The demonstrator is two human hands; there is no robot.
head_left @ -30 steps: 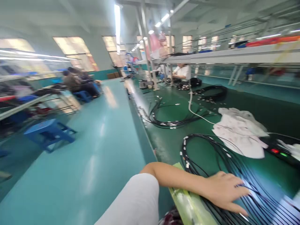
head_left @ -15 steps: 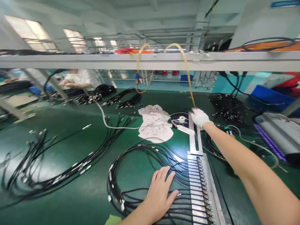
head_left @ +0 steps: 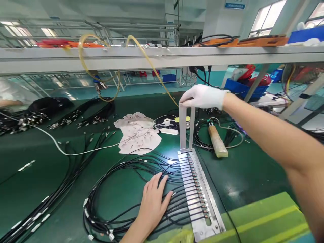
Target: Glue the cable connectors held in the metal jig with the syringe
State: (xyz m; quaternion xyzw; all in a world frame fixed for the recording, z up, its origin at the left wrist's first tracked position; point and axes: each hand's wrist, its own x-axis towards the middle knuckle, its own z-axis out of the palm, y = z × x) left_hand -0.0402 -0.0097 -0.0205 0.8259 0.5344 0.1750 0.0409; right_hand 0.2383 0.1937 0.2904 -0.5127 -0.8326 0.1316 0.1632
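My left hand (head_left: 152,203) lies flat, fingers spread, pressing down a bundle of black cables (head_left: 121,189) on the green bench. The cable ends sit side by side in a long metal fixture (head_left: 196,199) to the right of that hand. My right hand (head_left: 202,96), in a white glove, grips the top of the fixture's hinged metal frame (head_left: 186,128), which stands upright at the fixture's far end.
A crumpled white cloth (head_left: 136,135) lies beyond the cables, with a small white device (head_left: 169,131) and a wooden-handled tool (head_left: 217,145) near it. More cable bundles (head_left: 83,118) lie at the left. A shelf (head_left: 152,57) with a yellow hose (head_left: 149,64) runs overhead. Yellow-green mat (head_left: 263,216) at lower right.
My right hand has swung the metal frame up from lying flat to standing upright. The view turned right from the aisle to the bench. My left hand stays on the cables.
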